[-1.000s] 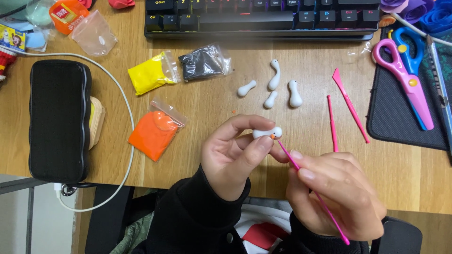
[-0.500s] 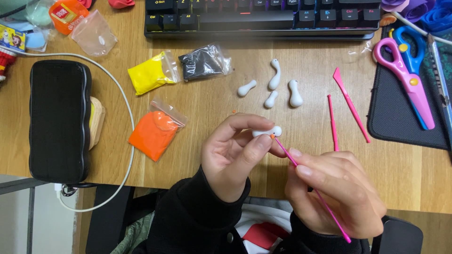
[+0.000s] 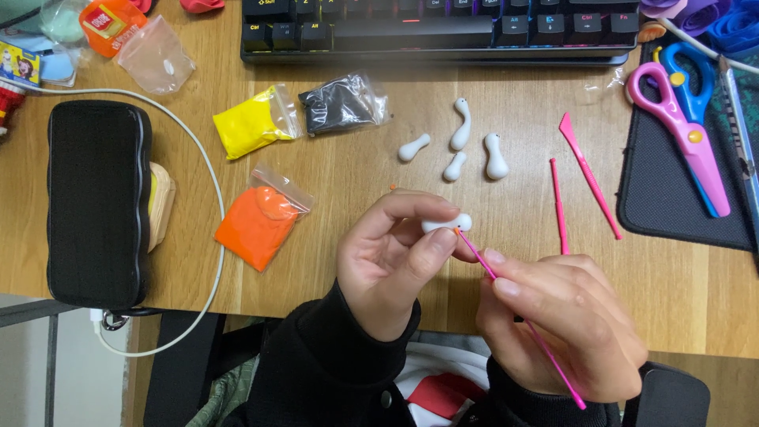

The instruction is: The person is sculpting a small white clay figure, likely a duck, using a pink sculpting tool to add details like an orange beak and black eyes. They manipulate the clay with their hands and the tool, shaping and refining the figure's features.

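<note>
My left hand (image 3: 391, 257) pinches a small white clay piece (image 3: 447, 224) between thumb and fingertips, just above the desk's front edge. My right hand (image 3: 557, 320) grips a thin pink modelling stick (image 3: 518, 316) like a pen; its tip touches the right end of the white piece, where a tiny orange speck sits. Several finished white clay shapes (image 3: 462, 146) lie on the wooden desk (image 3: 356, 158) just beyond my hands. Both wrists are in black sleeves.
Bags of orange clay (image 3: 257, 225), yellow clay (image 3: 249, 126) and black clay (image 3: 340, 103) lie left of centre. Two more pink tools (image 3: 585, 174) rest at right, beside pink and blue scissors (image 3: 688, 130) on a dark mat. A keyboard (image 3: 443, 28) spans the back; a black case (image 3: 96, 202) and white cable (image 3: 209, 237) at left.
The stick's tip has stayed against the white piece with only slight shifts of my right hand. My left hand holds the piece in the same place.
</note>
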